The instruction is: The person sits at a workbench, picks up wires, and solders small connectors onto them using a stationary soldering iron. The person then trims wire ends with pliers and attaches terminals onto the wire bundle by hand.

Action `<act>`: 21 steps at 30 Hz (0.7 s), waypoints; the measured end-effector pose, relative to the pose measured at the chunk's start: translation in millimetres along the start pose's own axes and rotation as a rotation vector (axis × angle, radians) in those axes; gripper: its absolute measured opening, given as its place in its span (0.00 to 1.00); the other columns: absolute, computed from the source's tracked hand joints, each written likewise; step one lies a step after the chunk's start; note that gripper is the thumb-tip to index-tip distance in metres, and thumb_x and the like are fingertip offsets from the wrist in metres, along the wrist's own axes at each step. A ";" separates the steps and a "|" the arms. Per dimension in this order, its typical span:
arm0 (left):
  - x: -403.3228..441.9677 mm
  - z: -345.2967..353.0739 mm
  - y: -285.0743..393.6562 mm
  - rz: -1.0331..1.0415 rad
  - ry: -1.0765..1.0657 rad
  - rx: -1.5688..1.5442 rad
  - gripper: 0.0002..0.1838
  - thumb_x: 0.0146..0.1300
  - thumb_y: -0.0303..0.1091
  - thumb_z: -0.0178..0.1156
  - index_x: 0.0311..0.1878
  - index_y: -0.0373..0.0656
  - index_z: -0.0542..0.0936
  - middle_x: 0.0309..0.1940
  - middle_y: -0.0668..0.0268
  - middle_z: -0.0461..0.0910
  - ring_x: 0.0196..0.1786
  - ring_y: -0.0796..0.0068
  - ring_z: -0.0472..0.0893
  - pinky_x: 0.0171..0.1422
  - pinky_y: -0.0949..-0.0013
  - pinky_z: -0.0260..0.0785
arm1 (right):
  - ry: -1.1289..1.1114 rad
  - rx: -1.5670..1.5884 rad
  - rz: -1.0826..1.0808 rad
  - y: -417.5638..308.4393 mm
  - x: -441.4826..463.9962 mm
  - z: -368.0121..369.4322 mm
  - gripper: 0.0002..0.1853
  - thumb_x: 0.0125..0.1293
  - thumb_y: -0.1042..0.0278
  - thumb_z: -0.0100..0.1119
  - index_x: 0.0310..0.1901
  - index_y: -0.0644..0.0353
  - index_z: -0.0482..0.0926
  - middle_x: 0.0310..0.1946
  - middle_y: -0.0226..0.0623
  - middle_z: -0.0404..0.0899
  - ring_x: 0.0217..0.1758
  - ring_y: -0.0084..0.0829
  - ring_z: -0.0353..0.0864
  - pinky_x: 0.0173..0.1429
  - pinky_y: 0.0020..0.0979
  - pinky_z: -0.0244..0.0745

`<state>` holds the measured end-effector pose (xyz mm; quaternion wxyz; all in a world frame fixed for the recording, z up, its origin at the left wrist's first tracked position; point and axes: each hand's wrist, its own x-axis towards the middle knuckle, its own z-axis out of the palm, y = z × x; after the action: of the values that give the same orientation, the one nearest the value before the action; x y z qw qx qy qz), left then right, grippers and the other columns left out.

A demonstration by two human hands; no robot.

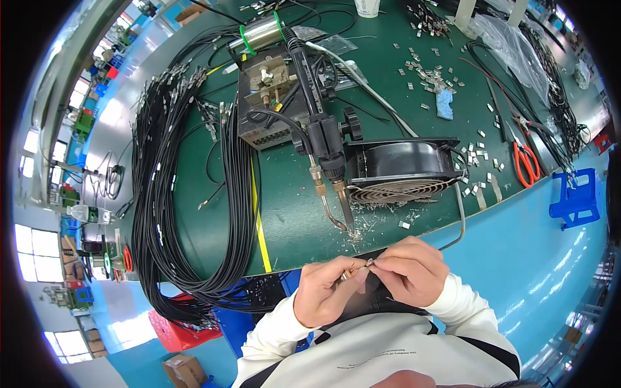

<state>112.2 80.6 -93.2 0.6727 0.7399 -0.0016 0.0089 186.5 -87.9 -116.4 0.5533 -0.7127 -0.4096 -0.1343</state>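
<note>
My left hand is closed, thumb and finger pinching a small piece with bare copper-coloured wire ends. Close against it, the fingertips of my right hand pinch a tiny silvery metal connector. Both hands meet just off the table's front edge, above my lap. The fingers cover most of the two pieces, so I cannot tell whether they are joined. Beyond my hands, the soldering iron points down in its stand, beside a thin solder feed tube.
A black fan stands right of the iron. Bundled black cables hang over the left edge. A solder spool sits on the feeder box. Loose connectors, a blue sponge and orange-handled scissors lie at right.
</note>
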 end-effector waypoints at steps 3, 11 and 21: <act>-0.7 1.8 -1.3 0.003 0.002 -0.009 0.07 0.60 0.19 0.56 0.40 0.35 0.80 0.21 0.68 0.80 0.19 0.80 0.68 0.25 0.80 0.60 | 0.021 -0.005 -0.016 1.1 -3.0 3.5 0.16 0.45 0.85 0.68 0.38 0.62 0.82 0.35 0.35 0.82 0.28 0.29 0.78 0.31 0.24 0.74; -0.6 4.9 -2.0 0.055 0.025 0.071 0.08 0.58 0.17 0.57 0.41 0.35 0.79 0.24 0.66 0.81 0.20 0.76 0.71 0.27 0.77 0.65 | 0.027 -0.052 -0.109 3.5 -1.2 2.3 0.15 0.46 0.84 0.68 0.39 0.66 0.82 0.36 0.37 0.82 0.27 0.31 0.78 0.30 0.25 0.75; 3.3 7.5 -5.0 0.189 0.058 0.185 0.07 0.58 0.20 0.58 0.41 0.34 0.79 0.21 0.65 0.82 0.17 0.76 0.70 0.25 0.79 0.63 | 0.010 -0.057 -0.076 1.8 1.8 -0.6 0.15 0.46 0.85 0.68 0.39 0.66 0.82 0.37 0.38 0.82 0.28 0.32 0.79 0.30 0.26 0.75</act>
<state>115.7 73.6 -98.9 0.5976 0.7946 -0.0512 0.0939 189.1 -87.8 -116.2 0.5296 -0.7113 -0.4297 -0.1704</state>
